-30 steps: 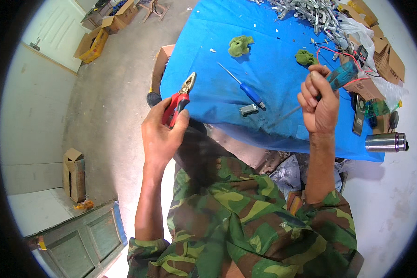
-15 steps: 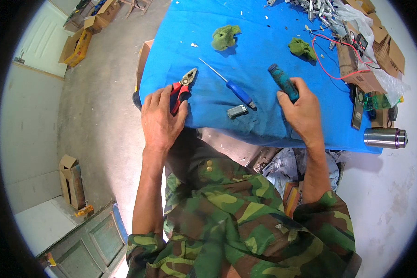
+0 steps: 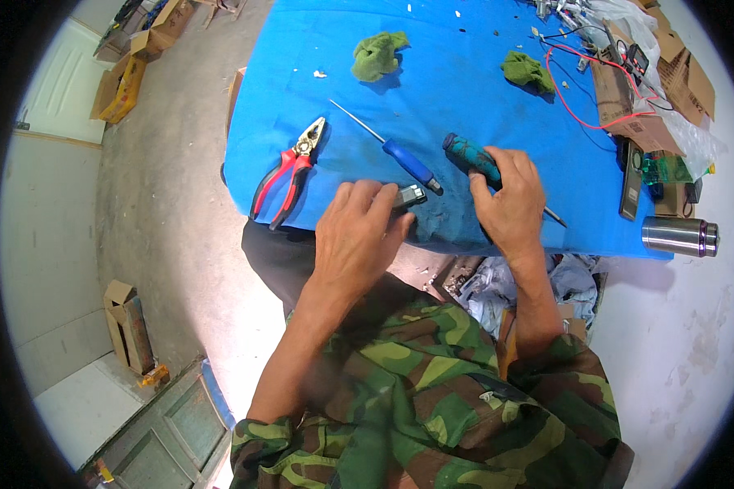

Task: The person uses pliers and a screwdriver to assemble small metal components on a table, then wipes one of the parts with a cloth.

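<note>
My left hand point(image 3: 352, 232) reaches over the table's near edge. Its thumb and fingertips close around one end of a small grey metal block point(image 3: 413, 196); the other end shows beyond them. In my right hand point(image 3: 512, 196) is a screwdriver with a teal handle point(image 3: 466, 153), the handle's butt pointing away to the left and the shaft tip showing past the palm. Between the hands, a blue-handled screwdriver point(image 3: 412, 163) lies on the blue cloth. Pliers with red and black grips point(image 3: 289, 175) rest farther left, jaws slightly apart, untouched.
Two green rags point(image 3: 378, 57) point(image 3: 525, 72) lie farther back on the blue-covered table point(image 3: 326, 33). At the right are a cardboard box point(image 3: 616, 102), a red cable point(image 3: 559, 94), a green bottle point(image 3: 661, 169) and a steel flask point(image 3: 678, 236). Metal parts are heaped at the far right.
My left hand has left the pliers and moved right to the metal block. The teal-handled screwdriver has tilted left in my right hand, and its shaft has come into sight. The view has shifted slightly.
</note>
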{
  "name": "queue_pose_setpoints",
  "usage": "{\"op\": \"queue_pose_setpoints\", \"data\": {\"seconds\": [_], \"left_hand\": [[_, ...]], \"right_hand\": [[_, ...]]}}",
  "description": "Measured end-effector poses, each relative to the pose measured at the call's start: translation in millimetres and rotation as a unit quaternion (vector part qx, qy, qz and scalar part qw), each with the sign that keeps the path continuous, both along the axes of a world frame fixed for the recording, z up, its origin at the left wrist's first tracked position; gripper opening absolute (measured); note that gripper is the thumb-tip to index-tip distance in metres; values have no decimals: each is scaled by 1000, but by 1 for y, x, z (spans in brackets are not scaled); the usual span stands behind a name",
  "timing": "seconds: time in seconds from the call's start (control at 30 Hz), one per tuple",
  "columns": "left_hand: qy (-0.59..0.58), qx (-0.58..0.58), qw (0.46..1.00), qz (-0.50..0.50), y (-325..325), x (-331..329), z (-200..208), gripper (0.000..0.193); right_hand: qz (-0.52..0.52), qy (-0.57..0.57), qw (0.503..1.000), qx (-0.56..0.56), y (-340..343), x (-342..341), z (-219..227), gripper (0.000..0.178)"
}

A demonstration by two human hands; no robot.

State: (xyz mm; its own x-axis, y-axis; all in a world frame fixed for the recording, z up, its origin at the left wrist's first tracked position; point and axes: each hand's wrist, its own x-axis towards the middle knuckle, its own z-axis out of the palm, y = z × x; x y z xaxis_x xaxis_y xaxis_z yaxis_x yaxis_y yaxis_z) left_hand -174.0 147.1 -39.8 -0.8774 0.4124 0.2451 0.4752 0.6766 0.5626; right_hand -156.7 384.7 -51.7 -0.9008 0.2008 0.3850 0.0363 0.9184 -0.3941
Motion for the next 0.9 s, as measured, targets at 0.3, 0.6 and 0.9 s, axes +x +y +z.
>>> {"op": "queue_pose_setpoints", "data": {"seconds": [0.3,0.6,0.9], "left_hand": [[-77,162,981,68,-29,11,0,20],[-133,205,964,108,-48,39,6,21],[47,20,999,-9,-45,45,-22,31]], "right_hand": [[-10,46,999,-2,-2,7,-19,39],[12,41,999,30,-5,14,-18,42],[16,93,996,1,-7,15,-20,39]]}}
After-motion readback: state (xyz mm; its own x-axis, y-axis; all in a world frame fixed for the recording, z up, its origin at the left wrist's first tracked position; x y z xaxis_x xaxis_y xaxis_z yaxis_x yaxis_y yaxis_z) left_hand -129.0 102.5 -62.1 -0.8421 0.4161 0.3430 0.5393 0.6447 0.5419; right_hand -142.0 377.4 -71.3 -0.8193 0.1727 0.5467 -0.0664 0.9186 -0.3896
